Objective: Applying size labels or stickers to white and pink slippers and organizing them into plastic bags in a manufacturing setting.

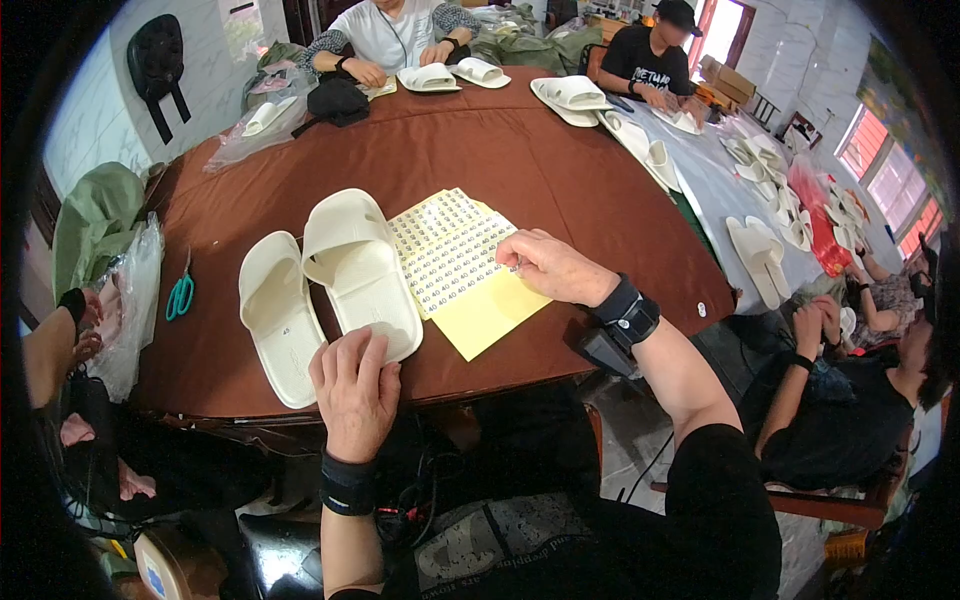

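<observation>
Brown cloth (470, 145) covers the table where I sit among several people, beside marble-patterned walls (100, 130). Two cream slippers, a left one (270, 285) and a right one (345, 240), lie side by side, soles down, on the near part of the cloth; a small label (286, 331) shows on the left one's footbed. Just right of them rests a yellow-backed sticker sheet (450, 250). My left hand (355, 395) is loosely bent at the right slipper's near end; I cannot tell whether it grips. My right hand (555, 265) has its fingertips gathered over the sheet's right edge, though what they pinch, if anything, cannot be made out. Teal-handled scissors (180, 297) lie to the left. At the far edge, a person in white (395, 35) sits behind more white slippers (430, 78), near a black cloth item (337, 103); far right, a black-capped person (650, 60) handles another slipper (678, 121).
</observation>
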### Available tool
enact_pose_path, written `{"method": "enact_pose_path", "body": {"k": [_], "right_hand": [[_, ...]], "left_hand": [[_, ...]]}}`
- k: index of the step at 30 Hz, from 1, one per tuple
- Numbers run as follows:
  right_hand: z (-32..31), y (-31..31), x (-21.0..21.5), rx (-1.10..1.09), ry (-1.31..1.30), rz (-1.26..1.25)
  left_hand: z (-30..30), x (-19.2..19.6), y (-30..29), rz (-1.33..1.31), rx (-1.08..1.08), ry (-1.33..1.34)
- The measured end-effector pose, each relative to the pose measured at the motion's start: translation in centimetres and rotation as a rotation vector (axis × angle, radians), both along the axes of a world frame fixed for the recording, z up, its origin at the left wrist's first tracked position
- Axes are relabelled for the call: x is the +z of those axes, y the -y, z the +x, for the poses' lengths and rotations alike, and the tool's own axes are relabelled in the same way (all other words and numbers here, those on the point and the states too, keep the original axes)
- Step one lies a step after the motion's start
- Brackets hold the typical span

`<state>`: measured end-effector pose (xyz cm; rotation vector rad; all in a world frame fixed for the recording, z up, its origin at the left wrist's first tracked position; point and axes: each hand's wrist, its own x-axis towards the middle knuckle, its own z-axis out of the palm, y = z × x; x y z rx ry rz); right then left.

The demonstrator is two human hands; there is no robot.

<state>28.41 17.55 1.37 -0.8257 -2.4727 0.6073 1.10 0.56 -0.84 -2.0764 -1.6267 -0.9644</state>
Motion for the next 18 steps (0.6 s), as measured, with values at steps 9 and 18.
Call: {"method": "enact_pose_path", "body": {"k": [9, 18], "right_hand": [[-0.13, 0.26, 0.38, -0.021, -0.004, -0.054], [-0.17, 0.44, 0.74, -0.012, 0.011, -0.083]], "left_hand": [[0.02, 0.10, 0.02, 0.003, 0.007, -0.002], [-0.03, 0.07, 0.04, 0.006, 0.011, -0.002]]}}
